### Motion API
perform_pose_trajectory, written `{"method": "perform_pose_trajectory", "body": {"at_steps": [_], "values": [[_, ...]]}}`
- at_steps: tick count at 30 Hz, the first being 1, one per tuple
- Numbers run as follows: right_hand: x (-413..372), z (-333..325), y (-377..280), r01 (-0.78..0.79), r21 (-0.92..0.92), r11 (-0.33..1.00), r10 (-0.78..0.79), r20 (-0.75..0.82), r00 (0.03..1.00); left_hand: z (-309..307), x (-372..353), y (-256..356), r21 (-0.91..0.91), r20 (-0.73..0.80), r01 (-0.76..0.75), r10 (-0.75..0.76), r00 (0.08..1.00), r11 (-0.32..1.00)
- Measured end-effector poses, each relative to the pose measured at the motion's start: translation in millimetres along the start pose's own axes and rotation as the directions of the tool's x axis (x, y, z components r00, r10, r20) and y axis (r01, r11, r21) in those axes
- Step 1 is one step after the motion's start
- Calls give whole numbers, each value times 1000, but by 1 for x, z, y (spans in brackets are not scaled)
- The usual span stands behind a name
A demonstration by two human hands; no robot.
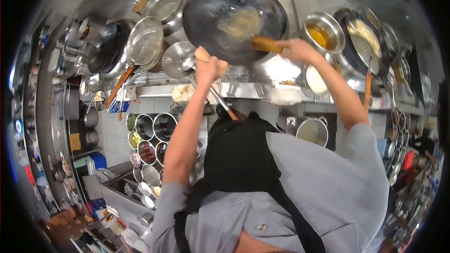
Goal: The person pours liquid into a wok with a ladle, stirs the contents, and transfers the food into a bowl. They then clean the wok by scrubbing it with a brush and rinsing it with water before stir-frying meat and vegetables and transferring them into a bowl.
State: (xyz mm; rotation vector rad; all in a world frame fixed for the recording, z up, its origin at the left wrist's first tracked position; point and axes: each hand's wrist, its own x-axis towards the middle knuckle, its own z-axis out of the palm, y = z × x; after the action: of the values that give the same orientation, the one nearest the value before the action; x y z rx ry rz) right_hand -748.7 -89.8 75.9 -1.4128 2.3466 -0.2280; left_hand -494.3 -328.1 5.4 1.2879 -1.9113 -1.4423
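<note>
A large black wok [204, 16] sits on the range in front of me, with cloudy yellowish liquid [241, 22] in its middle. My right hand [299, 49] is closed around a bamboo wok brush [265, 44], whose bristle end lies inside the wok at its near right side. At the near left rim, my left hand [206, 72] is closed on a folded beige cloth [202, 54]. Beside that hand are a ladle [188, 61] and a perforated skimmer [176, 61]; the ladle's wooden-ended handle points toward my apron. The cloth and hand hide the rim there.
Right of the wok stands a pot of amber oil [319, 35], then another wok with a strainer [363, 47]. Wire strainers [145, 41] rest on the left. Several seasoning pots [146, 152] stand below left, and a large pot [311, 132] below right.
</note>
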Motion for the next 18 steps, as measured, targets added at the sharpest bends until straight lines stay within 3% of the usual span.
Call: {"method": "perform_pose_trajectory", "body": {"at_steps": [2, 3, 5, 7, 10, 12, 14, 17, 18], "values": [[-28, -19, -2, -186, 59, 981, 189, -49, 981, 0, 13, -5, 63, 25, -28, 27, 999, 998], [-33, -9, 4, -202, 62, 977, 205, -43, 978, -2, 9, 15, 106, 29, -42, 39, 999, 993], [-35, 16, 16, 1, 320, 947, 103, -306, 947, 0, -11, 68, 207, -15, -75, 80, 997, 975], [-33, 36, 12, 159, 494, 855, 13, -327, 945, 5, -20, 110, 306, -57, -121, 145, 988, 944], [-19, 51, 3, 196, 445, 874, -73, -278, 958, 19, -12, 146, 398, -112, -240, 306, 945, 886], [-16, 45, -15, -31, 619, 785, 129, -114, 985, 26, -14, 177, 415, -102, -268, 337, 936, 870], [-7, 41, -20, -58, 682, 729, 168, -95, 981, 35, -14, 194, 442, -106, -347, 432, 896, 827], [5, 32, -24, -91, 748, 657, 218, -73, 973, 46, -23, 208, 532, -69, -319, 416, 907, 784], [6, 30, -27, -99, 762, 640, 238, -74, 968, 49, -28, 203, 516, -78, -391, 497, 864, 762]]}}
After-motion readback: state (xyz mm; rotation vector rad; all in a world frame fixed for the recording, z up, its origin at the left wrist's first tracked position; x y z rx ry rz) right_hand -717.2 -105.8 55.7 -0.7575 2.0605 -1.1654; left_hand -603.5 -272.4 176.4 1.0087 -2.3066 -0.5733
